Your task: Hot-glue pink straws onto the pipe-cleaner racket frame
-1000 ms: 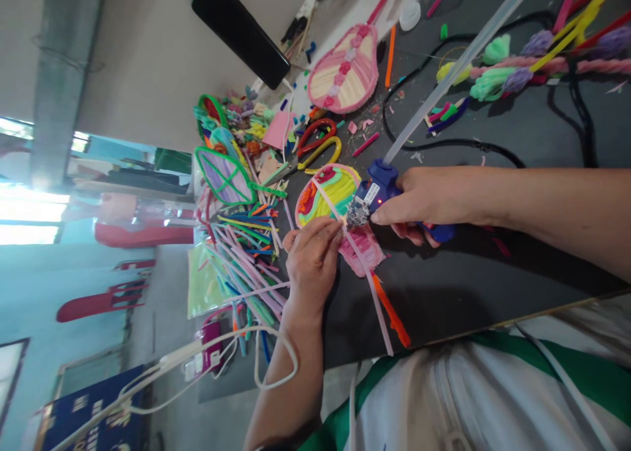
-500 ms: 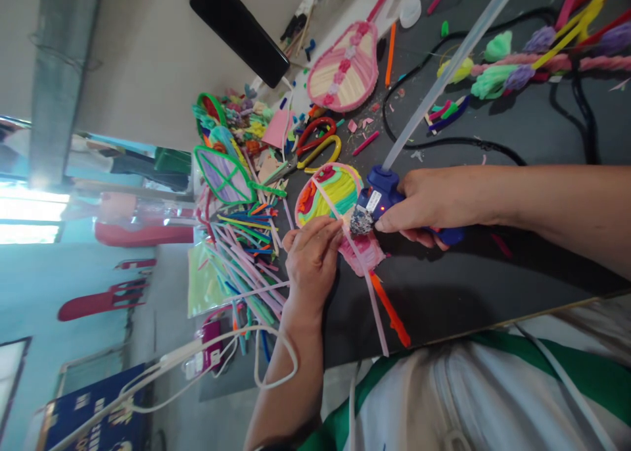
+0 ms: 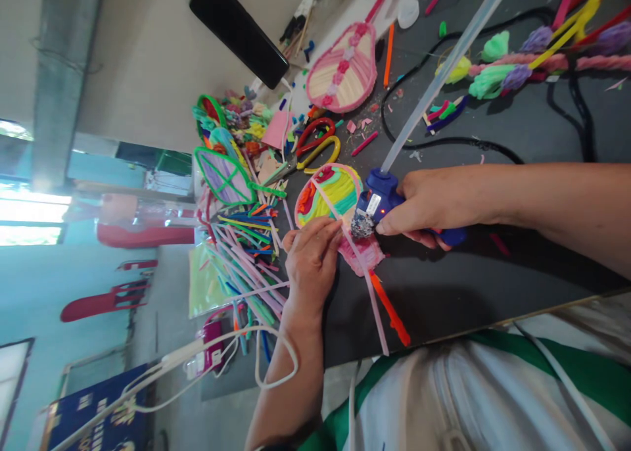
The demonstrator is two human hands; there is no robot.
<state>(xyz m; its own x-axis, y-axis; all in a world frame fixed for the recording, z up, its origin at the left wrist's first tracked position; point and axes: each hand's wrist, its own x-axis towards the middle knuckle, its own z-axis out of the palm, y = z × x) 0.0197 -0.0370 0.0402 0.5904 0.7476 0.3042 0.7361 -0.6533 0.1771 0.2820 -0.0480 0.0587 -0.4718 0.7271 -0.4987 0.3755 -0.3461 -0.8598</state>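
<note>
My right hand (image 3: 426,204) grips a blue hot glue gun (image 3: 382,198) with a long clear glue stick (image 3: 444,70) rising from its back. Its nozzle touches a colourful pipe-cleaner fan (image 3: 332,208) lying on the dark table (image 3: 493,273). My left hand (image 3: 310,257) is closed, pinching a pale pink pipe cleaner (image 3: 367,286) against the fan beside the nozzle. An orange pipe cleaner (image 3: 392,313) sticks out below the fan.
Loose pipe cleaners (image 3: 246,254) lie in a heap at the left. A pink and cream fan (image 3: 342,73), red scissors (image 3: 318,142), a green leaf shape (image 3: 221,175), twisted yarn pieces (image 3: 517,70) and a black cable (image 3: 458,142) lie further off. A phone (image 3: 236,27) rests at the far edge.
The glue gun has slid slightly along the fan toward its pink lower part. My left hand stays in place on the pale pipe cleaner.
</note>
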